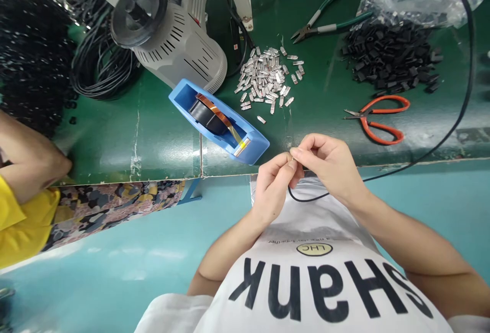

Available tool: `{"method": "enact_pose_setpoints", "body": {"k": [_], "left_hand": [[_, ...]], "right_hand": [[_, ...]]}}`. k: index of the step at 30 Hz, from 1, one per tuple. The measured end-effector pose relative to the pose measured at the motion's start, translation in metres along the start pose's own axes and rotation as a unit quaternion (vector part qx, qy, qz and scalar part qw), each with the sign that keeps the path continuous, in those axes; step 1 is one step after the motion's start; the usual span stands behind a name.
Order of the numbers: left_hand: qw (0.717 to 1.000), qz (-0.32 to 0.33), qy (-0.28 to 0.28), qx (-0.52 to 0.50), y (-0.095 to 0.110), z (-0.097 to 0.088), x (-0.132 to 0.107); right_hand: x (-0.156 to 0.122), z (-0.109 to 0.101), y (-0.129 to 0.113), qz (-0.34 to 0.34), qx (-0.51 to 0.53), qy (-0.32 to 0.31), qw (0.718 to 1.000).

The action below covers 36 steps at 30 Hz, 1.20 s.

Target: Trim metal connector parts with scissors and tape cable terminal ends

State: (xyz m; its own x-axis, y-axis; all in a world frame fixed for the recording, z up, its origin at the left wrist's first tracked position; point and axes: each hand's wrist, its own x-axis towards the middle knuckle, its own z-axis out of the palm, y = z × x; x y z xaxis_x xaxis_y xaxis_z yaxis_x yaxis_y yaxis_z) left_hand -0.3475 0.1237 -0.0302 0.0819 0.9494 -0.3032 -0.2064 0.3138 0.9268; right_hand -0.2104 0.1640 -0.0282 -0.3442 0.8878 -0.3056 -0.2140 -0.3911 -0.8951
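Head view, hands: both bare, fingertips meeting at the near bench edge, centre of the frame.
Left hand [272, 184]: thumb and fingers pinched, apparently on the end of the black cable [306, 201].
Right hand [328, 165]: thumb and forefinger pinching the same end.
Cable end: a small pale tip [293, 158] between the fingertips; too covered to tell its exact form.
Cable run: loop below the hands, then beyond the right forearm towards the upper right.
Step, as judged: fine fingertip work on that end.
Next move, as judged: calls for a steady pinch and a clear sight of the tip.
Metal shells [267, 75]: loose heap, upper centre.
Tape dispenser [257, 145]: blue, just beside the left hand.
Orange-handled pliers [386, 111]: handles spread, right of centre.
Green-handled cutters [304, 32]: upper right of centre.
Black plastic pieces [394, 55]: heap, upper right.
Green workbench [164, 134]: beneath all stock and tools.
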Motion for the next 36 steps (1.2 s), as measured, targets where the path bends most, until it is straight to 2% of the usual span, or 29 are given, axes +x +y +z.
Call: {"method": "enact_pose_setpoints", "body": {"k": [7,14,19,24,31,36], "left_hand": [[1.000,-0.001,-0.006,0.017,0.003,0.000,0.001],[0.999,0.024,-0.013,0.043,0.011,-0.002,0.002],[1.000,-0.007,-0.025,0.000,0.008,-0.007,0.001],[0.999,-0.033,0.005,-0.018,0.005,-0.012,-0.002],[0.996,-0.040,0.002,-0.078,0.005,-0.013,-0.002],[0.994,-0.043,0.000,-0.105,0.004,-0.010,0.000]], "right_hand": [[0.001,-0.002,0.001,-0.004,-0.026,0.025,0.999],[0.004,-0.003,-0.001,0.014,-0.012,0.009,1.000],[0.005,-0.005,-0.005,0.007,-0.051,0.024,0.998],[0.007,-0.008,-0.004,-0.016,-0.073,0.042,0.996],[0.005,-0.013,0.007,-0.001,-0.064,0.013,0.998],[0.002,-0.012,0.010,0.019,0.003,-0.033,0.999]]}}
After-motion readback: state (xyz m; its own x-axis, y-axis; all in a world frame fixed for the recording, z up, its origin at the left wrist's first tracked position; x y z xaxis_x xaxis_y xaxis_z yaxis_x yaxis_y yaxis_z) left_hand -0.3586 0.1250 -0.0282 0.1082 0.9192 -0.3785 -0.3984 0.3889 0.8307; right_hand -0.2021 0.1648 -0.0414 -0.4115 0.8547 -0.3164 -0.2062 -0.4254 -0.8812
